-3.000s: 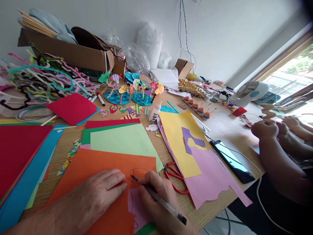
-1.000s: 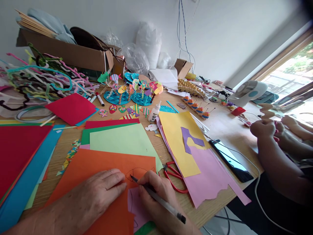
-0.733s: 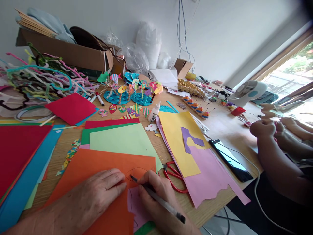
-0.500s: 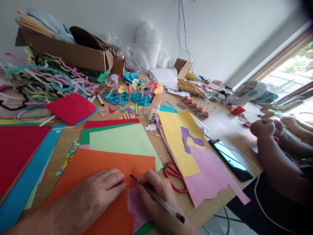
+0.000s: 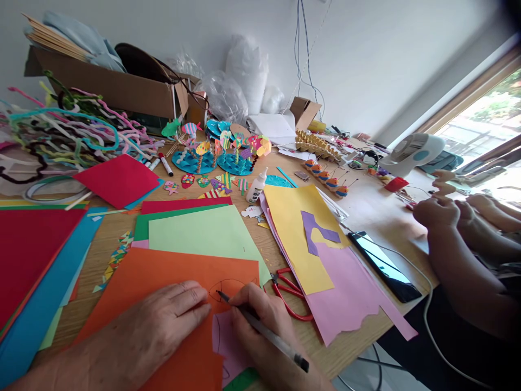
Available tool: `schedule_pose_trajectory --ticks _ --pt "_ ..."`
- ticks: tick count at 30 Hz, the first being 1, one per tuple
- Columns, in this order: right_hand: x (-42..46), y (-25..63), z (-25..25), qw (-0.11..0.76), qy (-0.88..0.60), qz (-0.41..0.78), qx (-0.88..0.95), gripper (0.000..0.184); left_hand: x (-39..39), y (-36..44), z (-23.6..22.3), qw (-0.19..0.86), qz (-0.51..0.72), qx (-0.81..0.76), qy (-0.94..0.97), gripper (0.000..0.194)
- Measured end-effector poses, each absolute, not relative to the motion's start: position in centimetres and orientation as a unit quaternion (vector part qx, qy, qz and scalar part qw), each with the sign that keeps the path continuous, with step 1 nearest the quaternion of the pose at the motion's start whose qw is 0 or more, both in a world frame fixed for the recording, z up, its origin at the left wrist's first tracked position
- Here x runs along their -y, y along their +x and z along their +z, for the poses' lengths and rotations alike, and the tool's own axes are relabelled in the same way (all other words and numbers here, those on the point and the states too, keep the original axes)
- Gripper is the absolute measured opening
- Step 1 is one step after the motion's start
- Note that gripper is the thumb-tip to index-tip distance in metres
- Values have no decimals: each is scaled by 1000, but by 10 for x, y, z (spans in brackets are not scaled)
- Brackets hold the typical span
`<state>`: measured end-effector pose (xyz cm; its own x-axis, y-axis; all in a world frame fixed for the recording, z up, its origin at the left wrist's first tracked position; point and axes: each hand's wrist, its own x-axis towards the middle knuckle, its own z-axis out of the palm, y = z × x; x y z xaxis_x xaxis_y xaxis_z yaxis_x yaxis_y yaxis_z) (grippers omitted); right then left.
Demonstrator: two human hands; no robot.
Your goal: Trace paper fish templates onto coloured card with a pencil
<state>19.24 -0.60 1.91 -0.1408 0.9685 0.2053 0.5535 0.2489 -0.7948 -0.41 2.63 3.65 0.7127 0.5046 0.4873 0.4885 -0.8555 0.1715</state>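
My right hand grips a pen, its tip on an orange sheet of paper. Under the tip is a thin-lined fish outline with a curved line across it. Flat on the same sheet, just left of the drawing, lies my left hand with fingers stretched out. A pink piece of paper with drawn curves shows below my right hand, partly hidden. Red-handled scissors rest right of that hand, partly under yellow paper.
Coloured sheets are stacked at the left. A glue bottle, paper fish crafts and markers stand or lie farther back. At the right are a phone and another person's arm.
My hands and the paper look nearly the same; the pen tip stays inside the fish outline. The other person's arm at the right has shifted slightly.
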Motion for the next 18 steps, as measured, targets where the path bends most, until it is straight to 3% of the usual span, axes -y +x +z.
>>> schedule_pose_trajectory --ticks 18 --pt "6 194 18 362 -540 285 704 13 -28 -3 37 18 255 -271 928 49"
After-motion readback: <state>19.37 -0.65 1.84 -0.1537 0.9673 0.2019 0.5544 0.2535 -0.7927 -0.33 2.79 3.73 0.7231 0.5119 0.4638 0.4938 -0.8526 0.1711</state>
